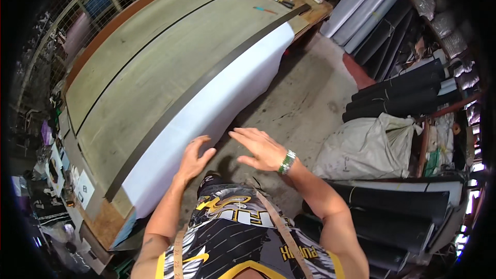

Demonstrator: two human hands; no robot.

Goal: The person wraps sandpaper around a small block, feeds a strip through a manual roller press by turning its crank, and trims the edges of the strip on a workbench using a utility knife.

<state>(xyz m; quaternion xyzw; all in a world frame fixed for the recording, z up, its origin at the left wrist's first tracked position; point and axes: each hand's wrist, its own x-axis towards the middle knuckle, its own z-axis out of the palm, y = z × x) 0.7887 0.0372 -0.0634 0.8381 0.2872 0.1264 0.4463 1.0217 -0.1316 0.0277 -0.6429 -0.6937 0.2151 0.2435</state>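
Observation:
My left hand (194, 161) is held in the air by the near edge of a white sheet (206, 95), fingers slightly bent and thumb apart. From this view I cannot tell whether it touches the sheet. To its right, my right hand (261, 150) is raised over the floor, fingers stretched out and thumb spread, with nothing in it. The white sheet hangs down over the table's near side. Along the top of that side lies a long dark straight strip (188, 87). A measuring tape (276, 217) hangs down over my chest on both sides.
The large table (155, 67) has a greenish top crossed by a thin black line. A teal-handled tool (264, 10) and a dark-handled tool (284, 3) lie at its far right. Rolls of dark material (398, 90), silver rolls (356, 5) and a white sack (367, 147) line the right side.

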